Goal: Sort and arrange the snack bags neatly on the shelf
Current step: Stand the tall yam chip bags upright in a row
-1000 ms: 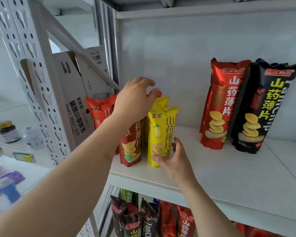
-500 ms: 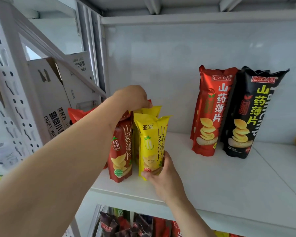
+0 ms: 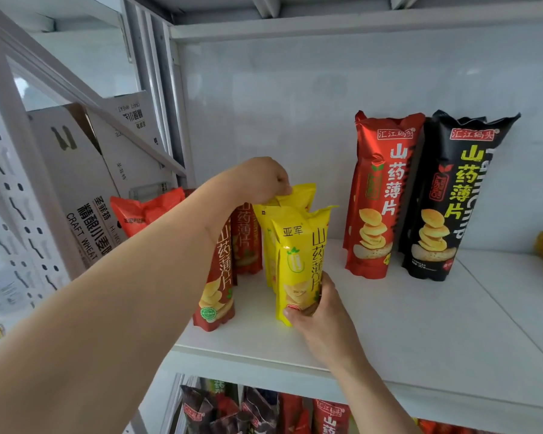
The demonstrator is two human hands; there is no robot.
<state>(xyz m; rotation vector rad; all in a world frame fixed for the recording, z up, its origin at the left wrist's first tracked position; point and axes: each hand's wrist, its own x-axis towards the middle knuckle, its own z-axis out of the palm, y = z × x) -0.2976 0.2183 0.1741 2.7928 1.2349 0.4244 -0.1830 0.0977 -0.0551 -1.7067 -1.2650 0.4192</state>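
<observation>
Item: white shelf, middle tier, head view. Contents recorded, left to right: a crumpled red bag at the far left rear; two upright red bags, front red bag and rear red bag; a cluster of yellow bags, with the front yellow bag standing upright nearest the shelf edge and the rear yellow bag directly behind it; then, well apart to the right, a tall red bag touching a tall black bag, both against the back wall. Left hand: reached over the red bags, fingers curled and pinching the top seal of the rear yellow bag. Right hand: thumb and fingers wrapped round the base of the front yellow bag, low on its right side. Orientation: the long axis of each yellow bag ran vertical, top seals uppermost, printed faces toward the viewer; the left hand was on one bag's upper end, the right hand on the other's lower end, the right hand nearer the shelf edge. Judgement: the yellow bags appeared to be in the course of being squared up beside the red ones; any shift probably needed both ends steadied, or the slim bags could topple. Also noted: cardboard boxes beyond the left frame; more bags on the tier below.
</observation>
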